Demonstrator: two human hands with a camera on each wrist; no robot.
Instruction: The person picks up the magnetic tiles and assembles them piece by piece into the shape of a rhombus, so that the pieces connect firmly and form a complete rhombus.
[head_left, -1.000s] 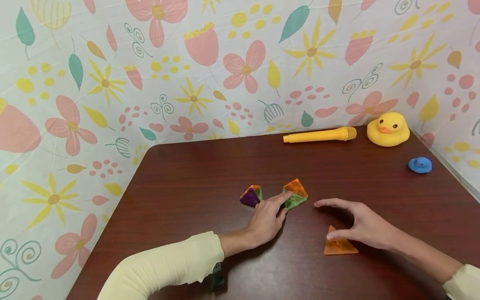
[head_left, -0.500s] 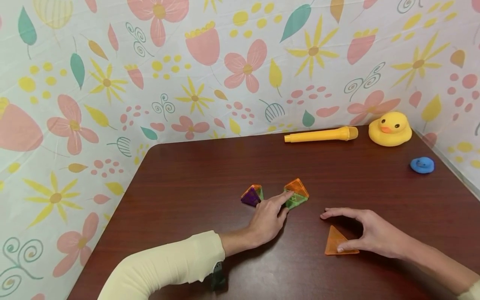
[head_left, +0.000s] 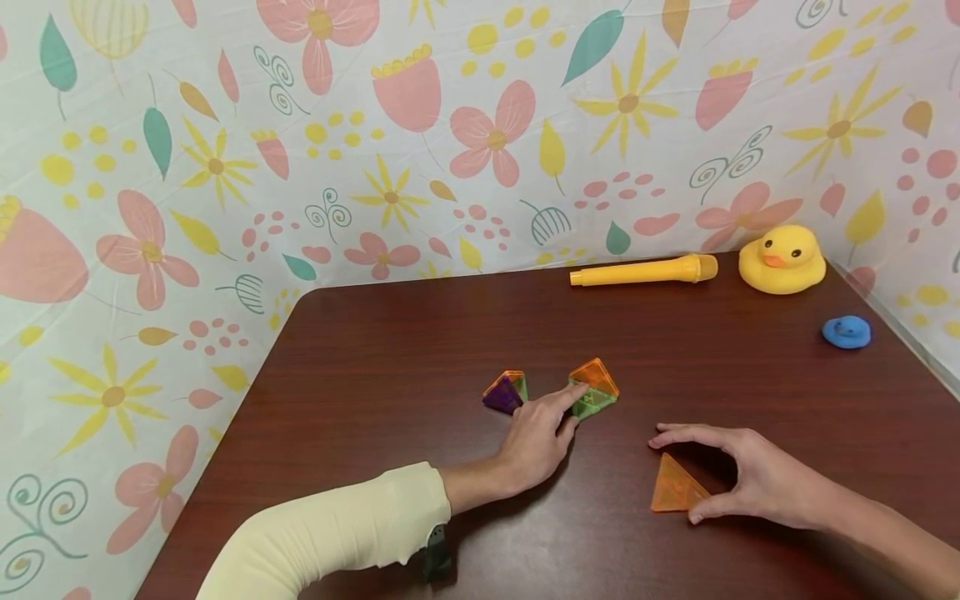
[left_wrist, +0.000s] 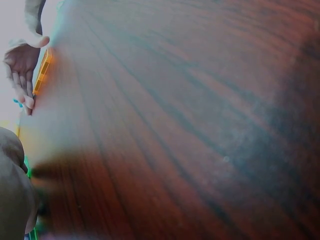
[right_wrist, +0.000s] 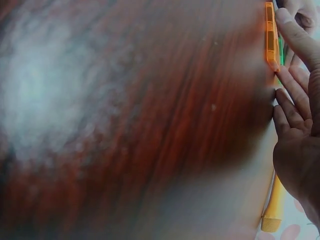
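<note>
In the head view my left hand (head_left: 534,442) reaches to the middle of the table, its index finger extended onto a green translucent tile (head_left: 595,402) that adjoins an orange tile (head_left: 596,375). Left of those fingers lies a small group with a purple triangular tile (head_left: 504,396), partly covered by the hand. My right hand (head_left: 757,475) curves loosely around an orange triangular tile (head_left: 675,485) lying flat. Its thumb is at the tile's lower right corner, its fingertips just beyond the top point. The right wrist view shows this orange tile (right_wrist: 270,37) edge-on between spread thumb and fingers.
At the back of the dark wooden table (head_left: 390,333) lies a yellow toy microphone (head_left: 637,271). A yellow rubber duck (head_left: 782,260) and a small blue duck (head_left: 847,332) stand at the right. A flower-printed cloth (head_left: 300,142) hangs behind.
My right hand has moved right and nearer, its thumb shifting from over the orange triangular tile to its right corner. The left hand has stayed on the green tile.
</note>
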